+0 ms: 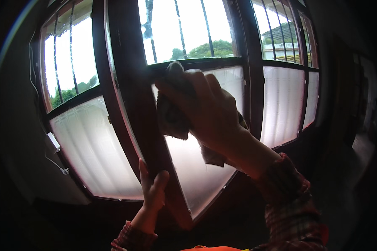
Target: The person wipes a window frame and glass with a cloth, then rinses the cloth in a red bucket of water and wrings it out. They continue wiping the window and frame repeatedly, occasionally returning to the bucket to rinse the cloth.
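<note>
My right hand point(210, 103) is closed around a bunched dark cloth point(173, 117), which lies against the middle of a dark wooden window sash point(135, 78). Part of the cloth hangs below the palm, in front of the frosted lower pane point(188, 175). Clear glass point(188, 28) fills the upper part of this sash. Lower down, my left hand point(153, 188) grips the sash's left edge, thumb on the near face and a finger behind the edge. The sash stands swung inward, at an angle to the window frame.
Further window panels with frosted lower panes stand at left point(97, 150) and right point(282, 106). Upright metal bars point(209, 28) cross the outside. A white power adapter point(53, 142) and a cable with a plug point(64, 171) hang on the left wall. Something orange point(213, 248) shows at the bottom edge.
</note>
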`<state>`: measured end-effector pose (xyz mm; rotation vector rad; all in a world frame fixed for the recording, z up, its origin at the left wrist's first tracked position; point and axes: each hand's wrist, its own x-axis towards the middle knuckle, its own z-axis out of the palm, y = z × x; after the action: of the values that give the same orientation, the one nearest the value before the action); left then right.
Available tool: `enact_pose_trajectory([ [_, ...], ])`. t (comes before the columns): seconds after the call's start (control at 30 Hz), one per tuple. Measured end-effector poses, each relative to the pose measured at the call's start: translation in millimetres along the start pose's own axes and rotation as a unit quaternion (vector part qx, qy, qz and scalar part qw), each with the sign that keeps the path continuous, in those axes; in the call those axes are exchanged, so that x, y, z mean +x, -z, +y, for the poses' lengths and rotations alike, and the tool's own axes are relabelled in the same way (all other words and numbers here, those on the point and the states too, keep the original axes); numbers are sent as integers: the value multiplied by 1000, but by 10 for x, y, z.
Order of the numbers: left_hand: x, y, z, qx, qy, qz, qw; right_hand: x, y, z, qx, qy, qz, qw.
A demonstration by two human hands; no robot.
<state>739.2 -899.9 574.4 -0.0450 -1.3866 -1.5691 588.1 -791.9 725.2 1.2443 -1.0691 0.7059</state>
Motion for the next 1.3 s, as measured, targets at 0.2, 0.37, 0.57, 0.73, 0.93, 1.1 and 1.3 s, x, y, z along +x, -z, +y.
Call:
enact_pose_trajectory([
  [0.2,73,92,-18,16,3,27,999,-230,77,-1,-3,-90,-132,987],
  [0.37,85,85,-60,63,-52,-11,997,-61,159,233,244,-269,-4,932],
  [0.57,-9,42,-42,14,-14,31,999,-23,-100,-361,73,-133,18,988],
  [0.73,39,-98,28,46,-66,32,996,-228,44,-432,239,-153,-6,959],
  [0.93,-29,-30,2,94,-54,50,993,-261,-291,-199,113,-166,24,979],
  [1.1,0,-93,-76,107,-72,76,989,-714,-471,760,-64,-329,-15,942],
  [1.3,-71,-28,-107,125,-64,111,984,-931,-742,1765,-78,-509,-49,856],
])
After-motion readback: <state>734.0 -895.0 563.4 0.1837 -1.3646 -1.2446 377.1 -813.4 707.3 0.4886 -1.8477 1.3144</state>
